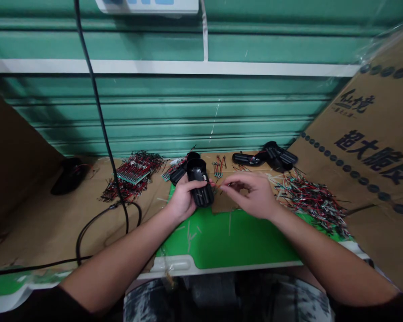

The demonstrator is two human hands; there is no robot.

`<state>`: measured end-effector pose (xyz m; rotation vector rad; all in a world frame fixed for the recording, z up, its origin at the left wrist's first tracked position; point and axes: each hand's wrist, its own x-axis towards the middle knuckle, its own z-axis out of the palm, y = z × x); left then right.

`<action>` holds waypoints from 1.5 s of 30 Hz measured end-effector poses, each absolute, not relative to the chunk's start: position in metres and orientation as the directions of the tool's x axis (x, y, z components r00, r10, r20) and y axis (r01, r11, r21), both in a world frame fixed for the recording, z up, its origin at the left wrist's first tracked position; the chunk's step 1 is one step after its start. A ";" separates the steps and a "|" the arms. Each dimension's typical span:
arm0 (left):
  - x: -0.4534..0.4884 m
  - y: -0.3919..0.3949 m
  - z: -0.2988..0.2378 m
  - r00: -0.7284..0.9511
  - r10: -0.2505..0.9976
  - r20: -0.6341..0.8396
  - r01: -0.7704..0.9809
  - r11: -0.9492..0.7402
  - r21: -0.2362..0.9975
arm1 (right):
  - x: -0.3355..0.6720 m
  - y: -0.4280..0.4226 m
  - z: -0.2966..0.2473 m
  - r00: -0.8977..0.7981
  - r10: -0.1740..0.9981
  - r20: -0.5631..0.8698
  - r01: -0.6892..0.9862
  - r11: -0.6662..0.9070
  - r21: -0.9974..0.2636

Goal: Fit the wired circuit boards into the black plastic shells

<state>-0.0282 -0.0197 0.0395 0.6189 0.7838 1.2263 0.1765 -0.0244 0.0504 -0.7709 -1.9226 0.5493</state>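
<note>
A glossy black plastic housing (203, 195) with a cup-like upper end is gripped in my left hand (183, 199), the thumb lying across its front. Just to its right, my right hand (251, 194) has thumb and forefinger pinched on a thin wire (218, 184) that leads toward the housing; its far end is too small to make out. Behind my left hand lies another black housing (177, 175). Beyond my hands a few red-and-black wire leads (218, 166) rest on cardboard.
Heaps of red-and-black wires lie at left (134, 172) and right (314, 203). More black housings (277, 155) sit at back right, and a black object (69, 176) far left. A black cable (99, 107) hangs at left. Cardboard (383, 134) stands at right; a green shutter (174, 103) behind.
</note>
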 end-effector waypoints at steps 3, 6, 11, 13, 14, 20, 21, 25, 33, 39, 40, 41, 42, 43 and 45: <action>-0.024 -0.023 0.033 0.173 0.977 -0.121 -0.500 0.193 0.844 | 0.179 -0.019 0.052 -0.233 0.868 0.438 0.110 0.471 -0.875; -0.017 -0.026 0.026 0.208 0.975 -0.081 -0.415 0.163 0.895 | 0.176 -0.017 0.051 -0.266 0.898 0.351 -0.007 0.363 -0.932; -0.010 -0.032 0.021 0.291 0.949 -0.121 -0.358 0.225 0.906 | 0.171 -0.016 0.045 -0.251 0.899 0.360 0.062 0.386 -0.920; -0.009 -0.034 0.021 0.315 0.939 -0.139 -0.352 0.252 0.902 | 0.171 -0.014 0.042 -0.232 0.900 0.369 0.103 0.400 -0.911; -0.009 -0.034 0.021 0.323 0.935 -0.146 -0.351 0.262 0.899 | 0.170 -0.013 0.041 -0.226 0.900 0.373 0.121 0.406 -0.906; -0.007 -0.036 0.021 0.330 0.928 -0.172 -0.377 0.296 0.878 | 0.169 -0.007 0.037 -0.206 0.783 0.588 0.236 0.622 -0.746; -0.007 -0.036 0.021 0.330 0.928 -0.173 -0.382 0.299 0.875 | 0.169 -0.007 0.037 -0.205 0.749 0.630 0.277 0.662 -0.696; -0.007 -0.037 0.022 0.329 0.928 -0.173 -0.401 0.303 0.865 | 0.170 -0.007 0.039 -0.227 0.637 0.737 0.450 0.740 -0.500; -0.006 -0.037 0.025 0.341 0.924 -0.175 -0.389 0.309 0.868 | 0.173 -0.007 0.034 -0.330 0.496 0.803 0.523 0.804 -0.281; -0.007 -0.036 0.026 0.317 0.930 -0.184 -0.428 0.313 0.848 | 0.178 -0.005 0.034 -0.406 0.458 0.791 0.531 0.823 -0.204; -0.007 -0.036 0.027 0.314 0.932 -0.183 -0.432 0.312 0.846 | 0.179 -0.005 0.035 -0.420 0.462 0.781 0.530 0.824 -0.203; -0.008 -0.036 0.027 0.314 0.932 -0.179 -0.434 0.308 0.847 | 0.179 -0.005 0.036 -0.433 0.469 0.770 0.530 0.823 -0.203; -0.008 -0.035 0.027 0.315 0.933 -0.173 -0.433 0.303 0.849 | 0.180 -0.005 0.037 -0.445 0.478 0.758 0.533 0.821 -0.205; -0.009 -0.035 0.028 0.316 0.934 -0.167 -0.431 0.299 0.851 | 0.180 -0.005 0.037 -0.455 0.489 0.744 0.536 0.818 -0.209; -0.010 -0.034 0.028 0.323 0.932 -0.163 -0.425 0.297 0.855 | 0.183 -0.005 0.037 -0.472 0.521 0.712 0.548 0.805 -0.226</action>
